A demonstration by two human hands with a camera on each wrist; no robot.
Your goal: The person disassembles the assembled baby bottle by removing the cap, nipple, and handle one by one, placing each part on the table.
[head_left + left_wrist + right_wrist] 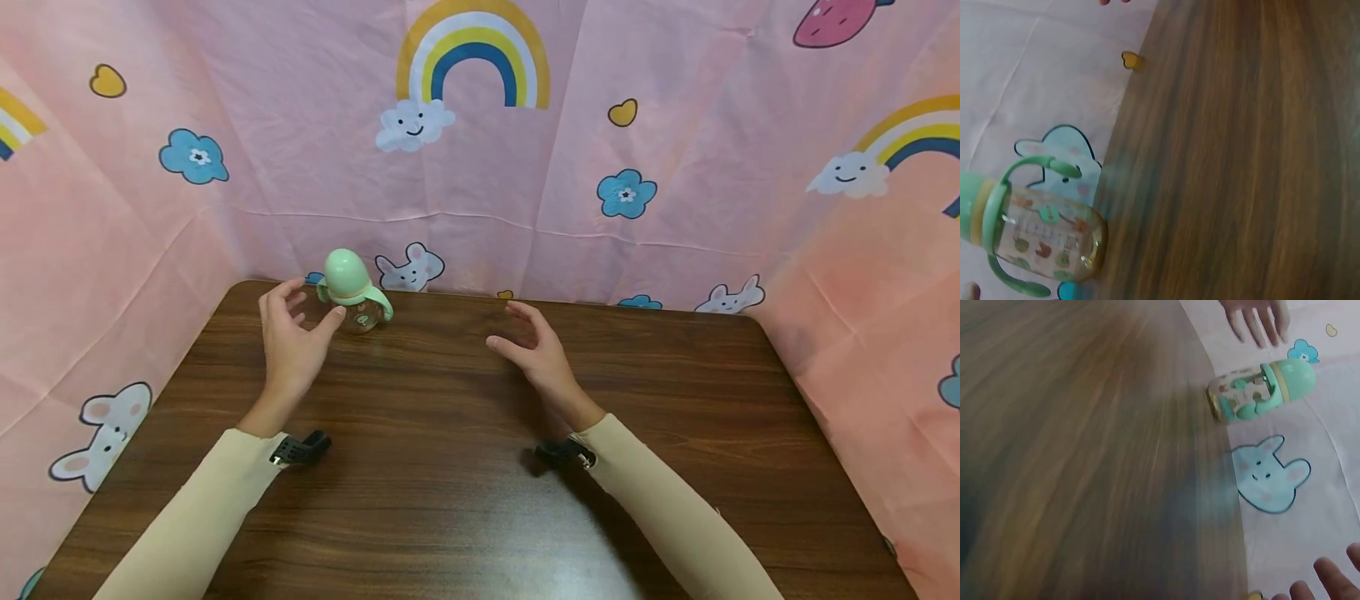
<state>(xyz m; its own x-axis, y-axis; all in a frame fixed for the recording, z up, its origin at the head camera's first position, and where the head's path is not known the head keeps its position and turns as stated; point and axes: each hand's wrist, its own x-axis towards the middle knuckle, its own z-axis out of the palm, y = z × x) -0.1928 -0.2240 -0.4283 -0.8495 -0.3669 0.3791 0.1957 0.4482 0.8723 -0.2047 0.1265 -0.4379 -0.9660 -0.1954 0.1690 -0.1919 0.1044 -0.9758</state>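
A baby bottle (363, 315) with a mint-green domed cap and two green side handles stands upright at the back left of the table. In the left wrist view the clear body of the bottle (1047, 234) shows small printed pictures. My left hand (291, 340) is just left of it, fingers spread and relaxed, the thumb overlapping the bottle's lower side in the head view. My right hand (536, 348) hovers over the table right of the bottle, thumb and fingers parted with nothing between them. Its fingers (1335, 578) show at the lower right of the right wrist view.
A dark wood-grain table (450, 467) spreads beneath both arms. Pink cloth (495, 183) printed with rainbows, rabbits and flowers hangs along its back and sides, close behind the bottle. A black strap (300, 450) circles each wrist.
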